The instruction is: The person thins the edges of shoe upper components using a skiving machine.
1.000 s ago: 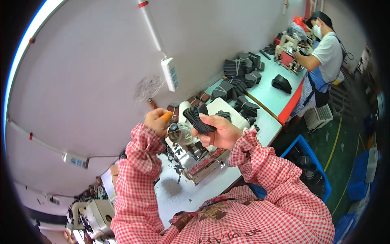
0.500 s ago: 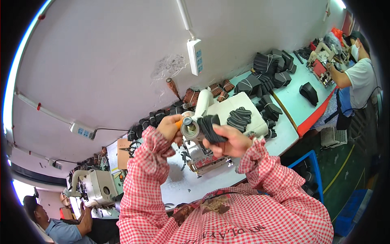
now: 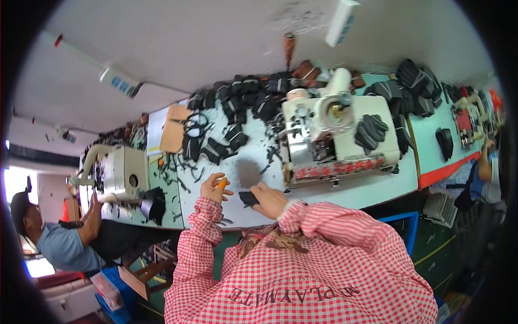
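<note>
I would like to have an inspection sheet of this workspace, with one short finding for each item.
Surface: white tabletop, with a dark patch on it.
Work things: black piece in the right hand; black strips on the cream machine.
Clutter: scissors, dark scraps and tied black bundles.
Hands: left hand open, nothing seen in it; right hand closed on the black piece.
Cables: dark cable from a wall socket strip.
Surroundings: one co-worker to the left, another to the right.

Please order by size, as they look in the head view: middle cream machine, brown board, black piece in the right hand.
1. Cream machine
2. Brown board
3. Black piece, by its visible part only: the right hand covers some
</note>
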Available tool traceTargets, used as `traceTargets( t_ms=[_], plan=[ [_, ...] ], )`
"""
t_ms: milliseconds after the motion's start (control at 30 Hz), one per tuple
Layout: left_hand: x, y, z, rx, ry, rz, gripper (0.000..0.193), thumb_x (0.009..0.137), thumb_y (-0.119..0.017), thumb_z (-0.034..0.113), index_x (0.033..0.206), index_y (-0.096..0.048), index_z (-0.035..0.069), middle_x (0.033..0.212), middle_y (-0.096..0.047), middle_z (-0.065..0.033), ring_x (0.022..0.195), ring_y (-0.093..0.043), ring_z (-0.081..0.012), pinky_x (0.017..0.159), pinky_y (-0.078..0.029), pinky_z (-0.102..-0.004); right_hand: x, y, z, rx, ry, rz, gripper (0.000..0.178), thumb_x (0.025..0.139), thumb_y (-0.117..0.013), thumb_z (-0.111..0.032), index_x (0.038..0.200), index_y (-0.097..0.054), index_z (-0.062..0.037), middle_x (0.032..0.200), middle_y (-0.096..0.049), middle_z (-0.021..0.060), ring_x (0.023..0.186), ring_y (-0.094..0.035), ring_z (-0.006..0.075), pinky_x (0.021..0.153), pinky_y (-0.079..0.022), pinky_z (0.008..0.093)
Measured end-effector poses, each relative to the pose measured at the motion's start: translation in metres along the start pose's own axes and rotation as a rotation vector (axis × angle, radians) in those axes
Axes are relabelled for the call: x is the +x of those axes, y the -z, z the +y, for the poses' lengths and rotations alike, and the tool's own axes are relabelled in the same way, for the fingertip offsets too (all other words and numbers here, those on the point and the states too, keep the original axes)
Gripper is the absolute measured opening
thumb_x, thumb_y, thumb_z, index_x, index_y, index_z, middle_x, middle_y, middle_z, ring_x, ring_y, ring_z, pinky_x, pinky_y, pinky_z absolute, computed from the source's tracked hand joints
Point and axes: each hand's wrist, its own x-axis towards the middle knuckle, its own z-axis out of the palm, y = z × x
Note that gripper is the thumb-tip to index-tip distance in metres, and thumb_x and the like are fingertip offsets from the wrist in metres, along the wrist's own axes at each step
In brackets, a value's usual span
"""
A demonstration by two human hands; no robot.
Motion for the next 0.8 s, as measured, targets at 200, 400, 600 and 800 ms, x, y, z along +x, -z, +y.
traceTargets(
  t_ms=[200,400,600,800],
  plan=[
    [-0.012,0.001,-0.093,0.184,-0.198,0.194,0.037,0.079,-0.07,0.009,0.115,-0.058,0.004,0.104,-0.064,-0.011,0.076,-0.067,-0.0185,0.053,-0.051,-0.0293,0.061,-0.043,0.019,-0.261,-0.096,0.216,0.046,0.071,-0.074,-0.019,0.111,-0.052,-0.0125,0.111,-0.046,0.0101,0.104,-0.052,0.031,0.083,-0.048,0.0433],
    [-0.003,-0.026,-0.076,0.422,-0.389,0.232,0.063,0.067,-0.078,0.01,0.125,-0.053,0.009,0.11,-0.056,-0.0092,0.083,-0.06,-0.0222,0.073,-0.051,-0.0319,0.071,-0.03,0.012,-0.25,-0.151,0.246,0.084,0.066,-0.08,-0.025,0.134,-0.035,-0.0077,0.126,-0.039,0.0155,0.112,-0.048,0.0355,0.089,-0.046,0.0439],
    [0.007,-0.041,-0.071,0.435,-0.507,0.262,0.065,0.066,-0.078,0.008,0.126,-0.052,0.009,0.114,-0.055,-0.0077,0.08,-0.06,-0.0204,0.072,-0.051,-0.0313,0.053,-0.035,0.022,-0.135,-0.17,0.329,0.076,0.071,-0.078,-0.022,0.134,-0.037,-0.0083,0.124,-0.041,0.0155,0.11,-0.05,0.0352,0.086,-0.048,0.0439],
    [0.012,-0.045,-0.074,0.403,-0.557,0.306,0.06,0.065,-0.079,0.006,0.121,-0.056,0.006,0.105,-0.057,-0.0092,0.073,-0.056,-0.0187,0.067,-0.05,-0.0286,0.041,-0.039,0.035,-0.1,-0.113,0.334,0.057,0.074,-0.074,-0.018,0.125,-0.05,-0.0098,0.114,-0.049,0.0117,0.098,-0.058,0.0314,0.08,-0.049,0.0403]
  ],
)
